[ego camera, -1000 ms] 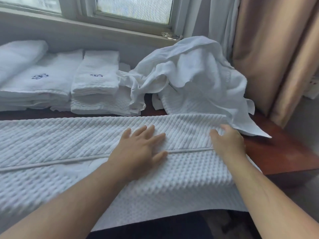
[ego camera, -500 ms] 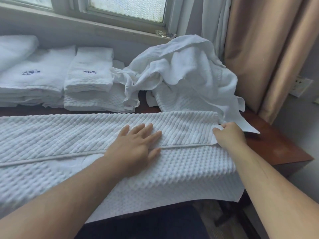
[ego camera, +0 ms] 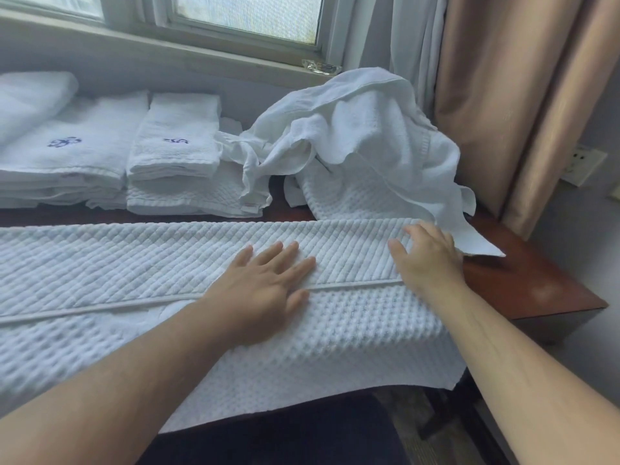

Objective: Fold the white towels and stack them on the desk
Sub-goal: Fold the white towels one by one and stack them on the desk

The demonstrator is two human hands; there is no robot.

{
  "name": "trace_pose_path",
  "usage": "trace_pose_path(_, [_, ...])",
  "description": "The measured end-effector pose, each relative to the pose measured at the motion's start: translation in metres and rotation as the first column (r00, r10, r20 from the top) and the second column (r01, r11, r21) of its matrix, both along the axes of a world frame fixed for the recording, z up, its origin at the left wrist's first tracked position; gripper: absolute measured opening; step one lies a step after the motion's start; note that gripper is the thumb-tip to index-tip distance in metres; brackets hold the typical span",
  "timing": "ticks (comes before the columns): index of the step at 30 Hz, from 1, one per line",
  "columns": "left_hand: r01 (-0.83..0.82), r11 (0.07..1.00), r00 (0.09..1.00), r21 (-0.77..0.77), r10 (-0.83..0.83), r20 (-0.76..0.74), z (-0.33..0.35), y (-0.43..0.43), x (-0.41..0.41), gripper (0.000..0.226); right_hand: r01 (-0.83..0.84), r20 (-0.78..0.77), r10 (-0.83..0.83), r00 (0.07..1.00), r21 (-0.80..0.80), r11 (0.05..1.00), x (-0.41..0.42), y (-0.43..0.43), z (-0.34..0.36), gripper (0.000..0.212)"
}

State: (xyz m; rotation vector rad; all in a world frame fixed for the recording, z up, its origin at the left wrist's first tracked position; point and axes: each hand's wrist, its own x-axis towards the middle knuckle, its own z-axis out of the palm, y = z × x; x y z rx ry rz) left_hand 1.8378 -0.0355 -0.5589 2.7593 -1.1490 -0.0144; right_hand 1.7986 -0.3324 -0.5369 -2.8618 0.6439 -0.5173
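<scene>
Left grip (ego camera: pixel 265 290): palm down, fingers straight and slightly spread, thumb extended on the inner side. Right grip (ego camera: pixel 427 260): palm down, fingers extended with a slight bend, nothing pinched. Left forearm (ego camera: pixel 117 380) and right forearm (ego camera: pixel 520 364) are bare, enter from the lower edge and converge forward.

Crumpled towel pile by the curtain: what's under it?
Under the crumpled pile a waffle-weave towel shows at the front, on the wooden desk. Anything deeper is hidden.
</scene>
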Motion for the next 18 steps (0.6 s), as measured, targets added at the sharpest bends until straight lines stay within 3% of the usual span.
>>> trace_pose_path(2, [-0.005,1.000,1.000,0.011,0.006,-0.026,0.002,0.000,0.001,0.061,-0.052,-0.192,0.069,0.979,0.092,0.994,0.002,0.001,-0.005,0.062])
trace_pose_path(3, [-0.009,1.000,0.999,0.003,0.009,-0.042,0.002,0.000,0.000,0.062,-0.070,-0.210,0.095,0.973,0.123,0.990,0.000,0.000,-0.006,0.061])
trace_pose_path(6, [-0.014,0.999,0.997,-0.038,0.011,-0.073,0.005,0.000,-0.002,0.070,-0.148,0.006,0.150,0.989,0.219,0.964,-0.014,-0.002,-0.004,0.041])
trace_pose_path(10, [-0.014,0.998,0.999,-0.059,0.012,-0.040,0.004,-0.001,-0.002,0.072,-0.134,0.195,0.107,0.975,0.131,0.982,-0.058,0.002,-0.014,0.025])
trace_pose_path(13, [-0.018,0.982,0.995,-0.187,0.035,0.090,0.005,-0.002,-0.005,0.064,-0.065,0.478,0.014,0.878,0.089,0.994,-0.104,0.021,-0.036,0.029])
trace_pose_path(15, [0.024,0.976,0.982,-0.218,0.018,0.188,0.009,-0.002,-0.009,0.057,-0.017,0.580,-0.035,0.814,0.085,0.996,-0.127,0.031,-0.054,0.032])
trace_pose_path(18, [0.081,0.980,0.971,-0.180,-0.037,0.237,0.014,-0.002,-0.015,0.055,0.046,0.538,-0.263,0.801,0.383,0.923,-0.143,0.036,-0.071,0.042])
